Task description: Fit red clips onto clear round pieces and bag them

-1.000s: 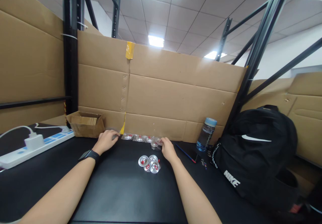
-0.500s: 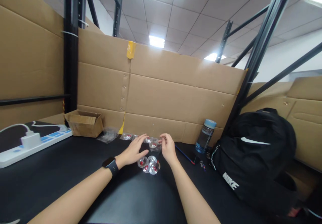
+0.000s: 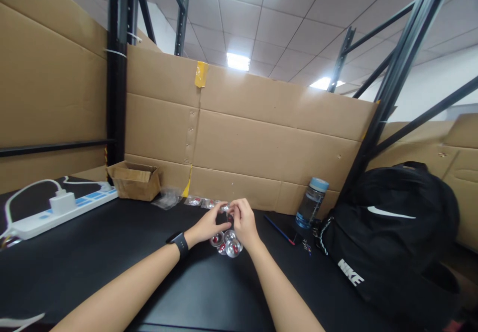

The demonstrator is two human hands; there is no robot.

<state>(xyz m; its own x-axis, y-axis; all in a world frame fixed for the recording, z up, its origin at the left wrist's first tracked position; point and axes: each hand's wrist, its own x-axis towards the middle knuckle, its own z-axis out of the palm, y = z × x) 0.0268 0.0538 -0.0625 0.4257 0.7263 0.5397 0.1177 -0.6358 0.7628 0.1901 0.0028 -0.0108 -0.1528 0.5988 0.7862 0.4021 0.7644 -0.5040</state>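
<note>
From my remote seat, through the head camera, I see two bare hands close together at the middle of a black tabletop [image 3: 205, 292]. The left hand [image 3: 207, 227] reaches in with its thumb and fingers apart, curved around the near side of a small clear packet with red inside [image 3: 230, 218]. The right hand [image 3: 243, 222] bends its fingers down at the packet's other side. The fingertips and the packet overlap in my view, so I cannot tell whether either hand has it pinched.

Just below the hands lies a pile of shiny silver discs with red centres [image 3: 233, 248], some overlapping. Behind the left hand, a row of clear packets [image 3: 194, 201] runs along the foot of a tall cardboard panel [image 3: 239, 143]. A dark watch [image 3: 179, 244] circles the left wrist.

Further left I see crumpled clear plastic [image 3: 168, 199], an open cardboard box [image 3: 136, 182], and a white power strip [image 3: 84, 206] with plugs in it.

To the right of the hands lie a blue pen with a red end [image 3: 279, 229], an upright water bottle with a light blue lid [image 3: 310, 205], and a large black backpack [image 3: 403, 242]. Black metal posts [image 3: 116, 88] rise toward a lit, tiled ceiling [image 3: 280, 23].
</note>
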